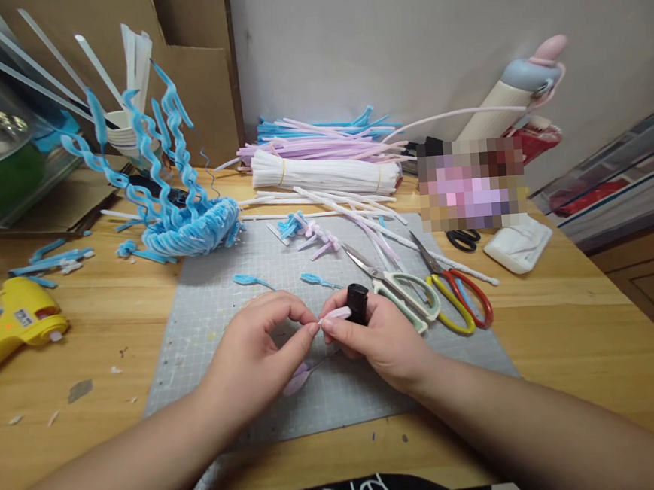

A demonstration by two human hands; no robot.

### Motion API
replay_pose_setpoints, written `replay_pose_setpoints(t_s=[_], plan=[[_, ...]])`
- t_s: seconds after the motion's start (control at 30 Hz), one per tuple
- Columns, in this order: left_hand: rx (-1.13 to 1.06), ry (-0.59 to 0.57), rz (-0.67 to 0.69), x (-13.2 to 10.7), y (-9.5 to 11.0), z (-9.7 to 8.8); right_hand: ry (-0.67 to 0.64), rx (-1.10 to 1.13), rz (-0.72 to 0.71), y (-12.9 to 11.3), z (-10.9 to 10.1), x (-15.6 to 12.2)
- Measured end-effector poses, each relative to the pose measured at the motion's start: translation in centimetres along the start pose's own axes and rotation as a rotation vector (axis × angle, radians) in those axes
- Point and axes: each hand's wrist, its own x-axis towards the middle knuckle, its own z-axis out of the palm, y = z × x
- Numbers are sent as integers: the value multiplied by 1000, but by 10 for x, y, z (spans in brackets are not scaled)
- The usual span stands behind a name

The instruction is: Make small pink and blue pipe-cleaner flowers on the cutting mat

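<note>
Over the grey cutting mat, my two hands meet at a small pale pink pipe cleaner piece. My left hand pinches its left tip between thumb and forefinger. The fingers of my right hand are closed on the same piece, and a black cylindrical tool of unclear kind also sits in that hand. Below the fingers lies a purple petal-shaped piece with a thin stem. Two blue pipe cleaner loops rest just beyond my hands. Scissors with pale handles lie right beside my right hand.
A blue pipe cleaner basket with curled uprights stands at back left. Pipe cleaner bundles line the wall. A yellow glue gun lies left. Red-and-yellow-handled scissors and a white case are at right.
</note>
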Motion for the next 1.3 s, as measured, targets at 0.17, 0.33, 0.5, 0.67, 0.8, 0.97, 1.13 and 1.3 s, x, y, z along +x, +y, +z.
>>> replay_pose_setpoints(t_s=[0.17,0.33,0.5,0.67,0.8,0.97,1.13,1.3], plan=[[-198,-54,-201,3,3,-1,-31,24,-23,1,-1,-1],[-174,-28,-207,3,1,0,-4,133,24,4,0,0],[79,21,81,1,-1,1,-1,157,68,4,3,1],[375,90,347,-1,-2,-1,16,140,117,2,7,0],[516,85,436,-2,-1,-2,16,157,156,2,9,-1],[538,73,434,-3,1,-3,26,160,161,0,11,-1],[526,71,434,-4,2,-2,16,109,151,-2,10,-2],[539,40,429,-3,1,-2,33,48,149,-1,8,-2]])
